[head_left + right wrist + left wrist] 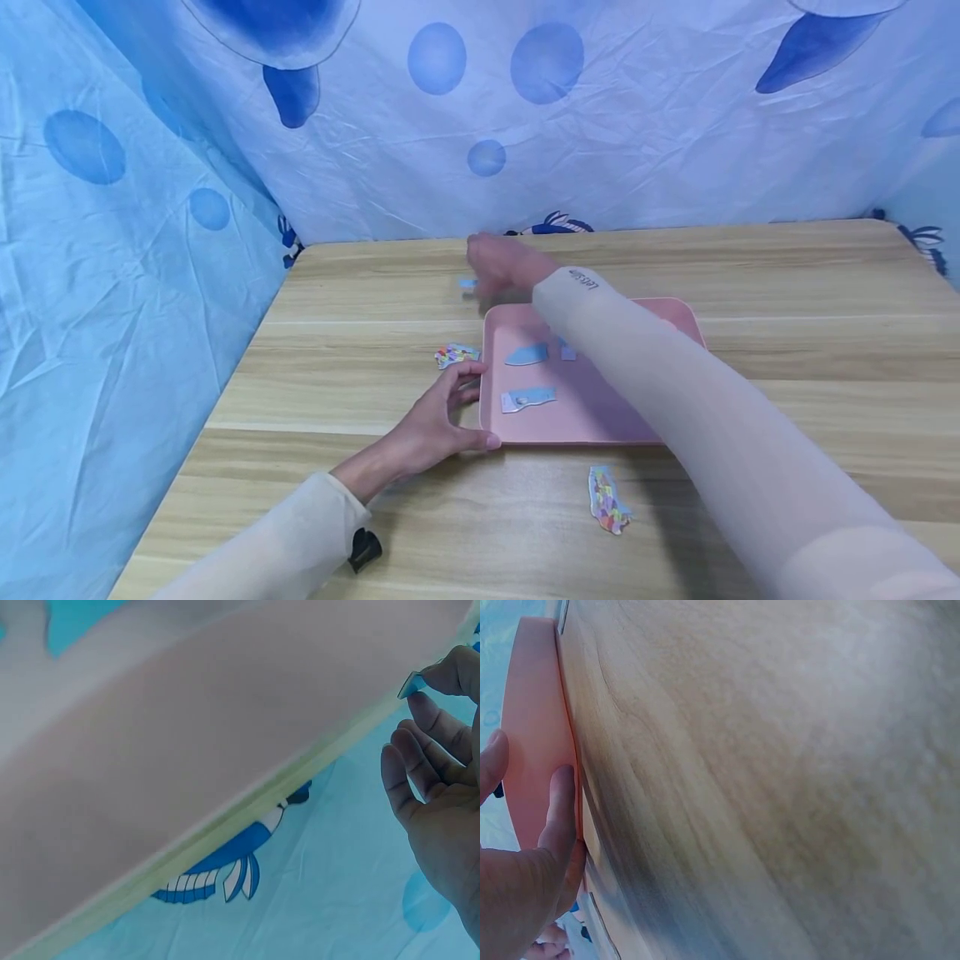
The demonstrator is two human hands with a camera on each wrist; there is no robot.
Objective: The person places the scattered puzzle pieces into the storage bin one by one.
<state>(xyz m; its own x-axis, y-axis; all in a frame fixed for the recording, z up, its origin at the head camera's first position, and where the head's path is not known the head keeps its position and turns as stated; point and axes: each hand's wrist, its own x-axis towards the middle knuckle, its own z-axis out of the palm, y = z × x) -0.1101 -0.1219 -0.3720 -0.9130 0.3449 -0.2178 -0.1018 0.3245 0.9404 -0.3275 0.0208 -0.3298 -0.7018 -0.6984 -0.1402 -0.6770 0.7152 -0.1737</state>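
In the head view my left hand (431,425) touches the left side of a pink tray (585,429), its thumb at the near corner and its fingertips against the wall. The left wrist view shows straight fingers (561,795) along that wall. My right hand (502,262) is past the tray's far left corner and pinches a small blue puzzle piece (409,685) between thumb and forefinger. Inside the tray lie a blue puzzle piece (527,355), a blue-and-white puzzle piece (528,398) and a small light-blue puzzle piece (567,352). My right forearm hides the tray's right part.
A multicoloured puzzle piece (454,356) lies on the wooden table (330,367) just left of the tray. Another multicoloured puzzle piece (608,502) lies in front of it. Blue patterned sheeting (360,150) stands along the table's back and left edges.
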